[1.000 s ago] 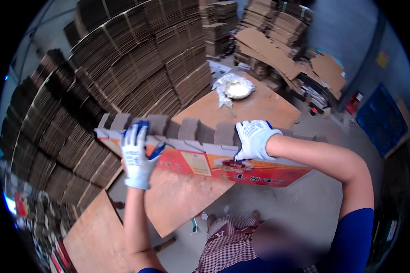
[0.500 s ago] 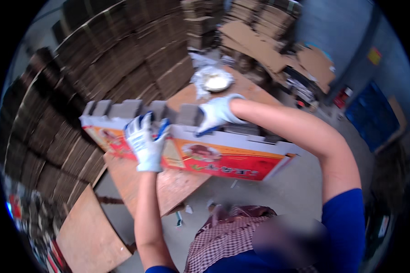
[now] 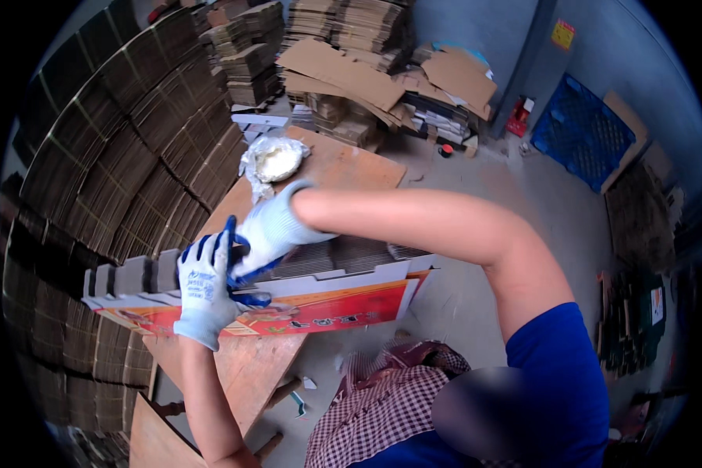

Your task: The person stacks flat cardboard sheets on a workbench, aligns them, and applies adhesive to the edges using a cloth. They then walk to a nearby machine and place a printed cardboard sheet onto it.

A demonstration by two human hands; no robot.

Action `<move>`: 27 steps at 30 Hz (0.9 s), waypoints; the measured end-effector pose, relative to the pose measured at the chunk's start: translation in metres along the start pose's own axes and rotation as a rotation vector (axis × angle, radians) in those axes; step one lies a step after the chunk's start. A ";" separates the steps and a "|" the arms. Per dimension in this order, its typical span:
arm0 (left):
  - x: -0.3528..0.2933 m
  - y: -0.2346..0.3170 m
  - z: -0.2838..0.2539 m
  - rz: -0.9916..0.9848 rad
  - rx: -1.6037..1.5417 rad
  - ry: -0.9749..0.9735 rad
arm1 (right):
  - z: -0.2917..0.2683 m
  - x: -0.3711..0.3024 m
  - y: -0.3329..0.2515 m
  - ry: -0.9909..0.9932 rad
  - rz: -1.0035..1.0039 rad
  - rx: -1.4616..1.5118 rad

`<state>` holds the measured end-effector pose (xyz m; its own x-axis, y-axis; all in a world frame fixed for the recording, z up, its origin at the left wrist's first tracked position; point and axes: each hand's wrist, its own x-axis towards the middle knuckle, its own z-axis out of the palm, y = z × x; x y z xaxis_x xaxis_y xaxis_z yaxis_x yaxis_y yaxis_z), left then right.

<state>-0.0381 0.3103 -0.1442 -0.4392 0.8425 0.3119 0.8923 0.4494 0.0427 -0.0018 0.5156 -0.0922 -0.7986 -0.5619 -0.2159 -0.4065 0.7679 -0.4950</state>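
Note:
A thick stack of printed cardboard blanks [image 3: 351, 312], red and orange with a white edge, stands on its long side across the wooden table [image 3: 249, 366]. Grey notched tabs line its upper side. My left hand [image 3: 204, 282], in a white glove with blue-coated fingers, lies against the stack's near face and top edge, fingers apart and thumb stretched to the right. Crossing over from the right, my right hand [image 3: 267, 235], in a matching glove, grips the tabs at the top, touching the left hand's fingers. Its fingertips are partly hidden.
Behind the stack, a bowl of white stuff in crumpled wrap [image 3: 278, 162] sits on the table. Tall bundles of brown cardboard [image 3: 117, 164] rise at the left. Loose sheets [image 3: 339, 74] lie at the back; a blue pallet [image 3: 581, 132] leans by the right wall.
The view has swung, so the stack and table appear farther left. My hands have come together at the top of the stack, the right one now beside the left one's fingers.

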 end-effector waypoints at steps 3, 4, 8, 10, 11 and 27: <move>-0.016 -0.009 -0.010 -0.037 0.219 -0.145 | -0.003 -0.095 -0.004 0.503 0.148 0.384; -0.014 -0.005 -0.011 -0.020 0.209 -0.156 | 0.015 -0.131 0.023 0.793 0.007 0.489; -0.007 -0.002 -0.012 0.099 0.164 -0.130 | 0.168 -0.247 0.120 1.552 0.284 0.512; 0.001 0.004 -0.009 0.154 0.172 -0.124 | 0.277 -0.244 0.144 1.741 0.512 0.898; 0.008 0.010 -0.011 0.186 0.176 -0.118 | 0.324 -0.239 0.172 1.747 0.514 1.069; -0.024 0.039 0.012 0.111 0.150 -0.080 | 0.313 -0.123 0.092 1.574 -0.001 1.405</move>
<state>0.0061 0.3107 -0.1610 -0.3508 0.9077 0.2302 0.9129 0.3863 -0.1321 0.1981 0.5588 -0.3749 -0.7161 0.6852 0.1332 -0.4809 -0.3461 -0.8056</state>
